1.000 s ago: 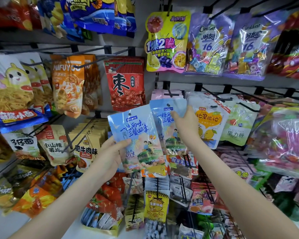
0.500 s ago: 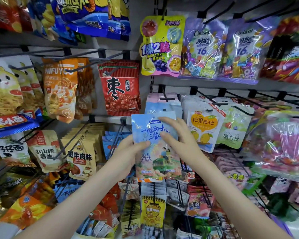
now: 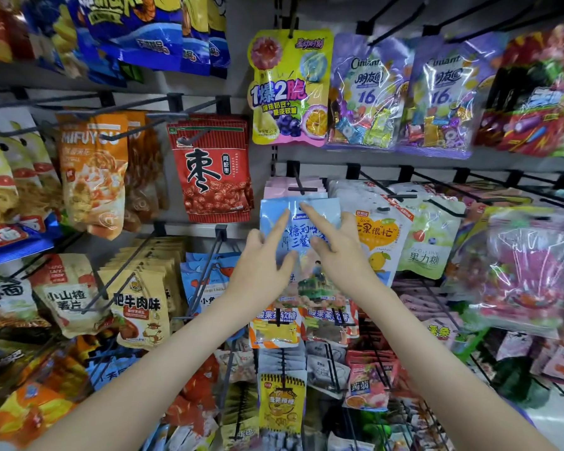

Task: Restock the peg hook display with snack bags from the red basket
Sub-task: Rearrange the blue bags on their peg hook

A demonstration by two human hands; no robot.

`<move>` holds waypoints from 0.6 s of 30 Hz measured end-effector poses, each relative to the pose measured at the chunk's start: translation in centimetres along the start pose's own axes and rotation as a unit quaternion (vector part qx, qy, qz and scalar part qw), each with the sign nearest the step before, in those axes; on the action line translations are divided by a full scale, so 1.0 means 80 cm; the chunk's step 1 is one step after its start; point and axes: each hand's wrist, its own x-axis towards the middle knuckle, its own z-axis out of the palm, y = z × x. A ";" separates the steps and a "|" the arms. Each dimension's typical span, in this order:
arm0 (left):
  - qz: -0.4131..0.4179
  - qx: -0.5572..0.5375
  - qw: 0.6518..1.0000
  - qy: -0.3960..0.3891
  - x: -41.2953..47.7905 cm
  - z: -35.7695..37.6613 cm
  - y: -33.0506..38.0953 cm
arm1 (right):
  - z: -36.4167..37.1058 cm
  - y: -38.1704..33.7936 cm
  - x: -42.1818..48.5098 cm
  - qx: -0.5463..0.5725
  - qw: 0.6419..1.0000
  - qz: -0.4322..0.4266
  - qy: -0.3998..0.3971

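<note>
Light-blue snack bag (image 3: pixel 302 237) is up at the peg hook (image 3: pixel 298 187), in front of a row of pink bags (image 3: pixel 279 188); whether it's threaded on, can't tell. It has Chinese script and a green tram printed on it. Left hand (image 3: pixel 261 271) and right hand (image 3: pixel 342 255) lie on its face, fingers spread, index fingers pressing flat, gripping nothing. Above, the purple candy bags (image 3: pixel 365 92) read "Cintant 16".
</note>
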 end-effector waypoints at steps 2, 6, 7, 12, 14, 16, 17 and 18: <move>0.005 0.022 1.000 0.001 0.002 -0.001 0.001 | 0.002 0.001 0.003 -0.003 1.000 0.004 -0.002; 0.018 0.067 0.998 0.012 0.004 -0.002 -0.001 | 0.004 0.004 0.002 -0.049 0.999 -0.003 -0.003; 0.020 0.074 0.997 0.014 0.003 -0.002 -0.002 | 0.004 0.006 0.001 -0.067 0.998 -0.008 -0.008; 0.033 0.102 0.994 0.018 -0.003 -0.003 -0.004 | 0.007 0.012 0.000 -0.134 0.991 -0.018 0.000; 0.044 0.177 0.982 0.041 -0.002 -0.003 -0.005 | 0.009 0.012 0.001 -0.210 0.976 -0.010 0.055; 0.068 0.227 0.969 0.065 0.000 -0.001 -0.010 | 0.011 0.014 -0.002 -0.262 0.959 -0.034 0.102; 0.081 0.234 0.967 0.067 0.002 0.001 -0.013 | 0.013 0.015 -0.003 -0.274 0.953 -0.064 0.109; 0.094 0.241 0.964 0.062 0.004 0.003 -0.016 | 0.016 0.017 -0.003 -0.288 0.947 -0.094 0.104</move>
